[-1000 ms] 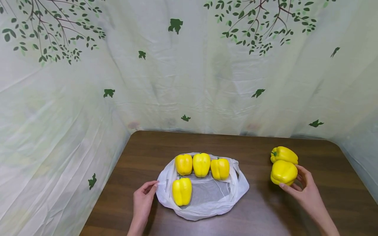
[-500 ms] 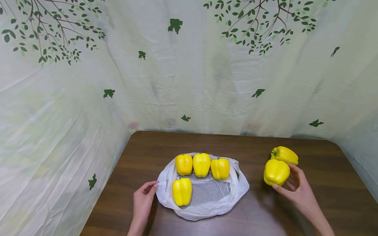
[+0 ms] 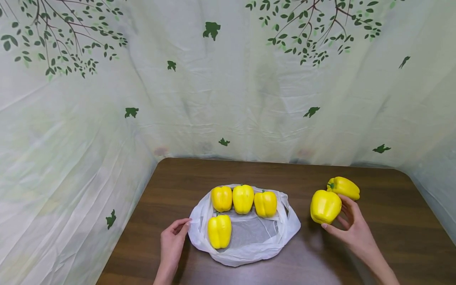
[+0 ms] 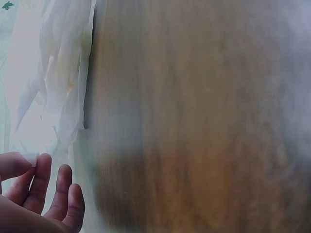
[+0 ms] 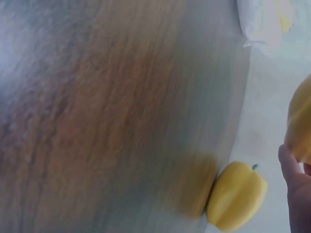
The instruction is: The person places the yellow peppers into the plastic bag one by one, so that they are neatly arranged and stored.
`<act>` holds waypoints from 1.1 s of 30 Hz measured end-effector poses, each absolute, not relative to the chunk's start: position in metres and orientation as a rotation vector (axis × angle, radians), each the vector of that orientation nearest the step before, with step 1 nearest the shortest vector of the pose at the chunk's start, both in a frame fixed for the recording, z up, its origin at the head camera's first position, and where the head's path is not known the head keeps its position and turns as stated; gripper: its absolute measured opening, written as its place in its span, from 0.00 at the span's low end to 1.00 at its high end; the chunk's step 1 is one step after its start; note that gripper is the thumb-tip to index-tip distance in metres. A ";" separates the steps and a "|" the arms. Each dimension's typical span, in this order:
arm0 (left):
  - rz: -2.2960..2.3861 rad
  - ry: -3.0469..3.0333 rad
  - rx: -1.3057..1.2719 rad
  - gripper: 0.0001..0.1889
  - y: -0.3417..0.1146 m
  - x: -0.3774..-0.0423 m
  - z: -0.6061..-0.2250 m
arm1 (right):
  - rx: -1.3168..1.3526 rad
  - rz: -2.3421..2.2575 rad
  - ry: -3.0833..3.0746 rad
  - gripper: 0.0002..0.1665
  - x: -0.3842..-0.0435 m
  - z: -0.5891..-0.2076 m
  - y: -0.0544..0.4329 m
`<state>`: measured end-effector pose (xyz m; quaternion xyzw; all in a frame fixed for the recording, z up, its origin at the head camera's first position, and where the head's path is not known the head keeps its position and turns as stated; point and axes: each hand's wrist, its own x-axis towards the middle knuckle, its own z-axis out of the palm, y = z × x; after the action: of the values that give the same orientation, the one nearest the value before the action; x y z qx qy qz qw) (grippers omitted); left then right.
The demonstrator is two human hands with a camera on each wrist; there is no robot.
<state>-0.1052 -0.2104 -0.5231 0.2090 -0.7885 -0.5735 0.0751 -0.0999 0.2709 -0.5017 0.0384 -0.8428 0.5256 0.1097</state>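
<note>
My right hand (image 3: 352,229) grips a yellow bell pepper (image 3: 325,206) between thumb and fingers, held over the table right of the bag; it also shows at the edge of the right wrist view (image 5: 302,124). Behind it lies another yellow bell pepper (image 3: 343,187) on its side. A white plastic bag (image 3: 246,256) sits spread open in the middle, with several yellow bell peppers (image 3: 219,231) inside. At the bag's left rim, my left hand (image 3: 173,239) pinches the plastic between thumb and forefinger; the left wrist view shows this pinch on the bag (image 4: 63,73).
The brown wooden table (image 3: 192,170) has rounded far corners. Behind and left of it hangs a pale curtain (image 3: 228,99) printed with leaves and branches. Bare tabletop lies between the bag and the right-hand peppers.
My right hand has moved left with its bell pepper, away from the pepper lying behind and toward the bag. The left hand and the bag have stayed in place.
</note>
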 end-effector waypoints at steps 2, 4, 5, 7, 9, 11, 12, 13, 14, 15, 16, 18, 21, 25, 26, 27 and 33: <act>-1.718 -2.367 0.629 0.10 -0.211 -0.105 -0.523 | 0.133 1.545 -2.480 0.58 -0.102 -0.502 0.269; -1.718 -2.367 0.629 0.10 -0.211 -0.104 -0.524 | 0.155 1.540 -2.484 0.58 -0.103 -0.502 0.267; -1.718 -2.363 0.627 0.10 -0.211 -0.104 -0.524 | 0.167 1.535 -2.487 0.58 -0.104 -0.501 0.266; -1.714 -2.360 0.624 0.10 -0.211 -0.105 -0.525 | 0.201 1.542 -2.473 0.59 -0.106 -0.501 0.265; -1.710 -2.354 0.621 0.09 -0.211 -0.105 -0.525 | 0.235 1.544 -2.460 0.59 -0.107 -0.500 0.262; -1.706 -2.347 0.615 0.09 -0.211 -0.105 -0.526 | 0.267 1.544 -2.453 0.59 -0.107 -0.499 0.259; -1.703 -2.344 0.610 0.09 -0.211 -0.105 -0.526 | 0.280 1.540 -2.452 0.59 -0.108 -0.499 0.258; -1.701 -2.339 0.601 0.09 -0.211 -0.105 -0.527 | 0.292 1.540 -2.453 0.59 -0.108 -0.500 0.257; -1.704 -2.331 0.595 0.08 -0.211 -0.104 -0.527 | 0.303 1.538 -2.456 0.59 -0.108 -0.500 0.255; -1.706 -2.325 0.589 0.08 -0.211 -0.104 -0.527 | 0.314 1.533 -2.462 0.59 -0.109 -0.500 0.254; -1.708 -2.320 0.582 0.08 -0.211 -0.104 -0.527 | 0.321 1.522 -2.473 0.59 -0.109 -0.500 0.253; -1.711 -2.317 0.574 0.08 -0.211 -0.104 -0.527 | 0.330 1.506 -2.495 0.59 -0.109 -0.501 0.252; -1.712 -2.322 0.573 0.08 -0.211 -0.104 -0.526 | 0.329 1.474 -2.545 0.59 -0.110 -0.501 0.249; -1.710 -2.324 0.566 0.08 -0.211 -0.105 -0.525 | 0.318 1.442 -2.603 0.59 -0.111 -0.500 0.246; -1.708 -2.324 0.565 0.08 -0.211 -0.105 -0.525 | 0.316 1.435 -2.613 0.59 -0.112 -0.499 0.245; -1.705 -2.328 0.566 0.08 -0.211 -0.105 -0.525 | 0.319 1.426 -2.622 0.59 -0.112 -0.499 0.244; -1.700 -2.335 0.576 0.08 -0.210 -0.105 -0.525 | 0.357 1.396 -2.647 0.59 -0.113 -0.496 0.241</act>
<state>-0.1051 -0.2097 -0.5246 0.1948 -0.7889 -0.5745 0.0980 -0.1135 0.2408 -0.4964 0.1182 -0.8766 0.4622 0.0637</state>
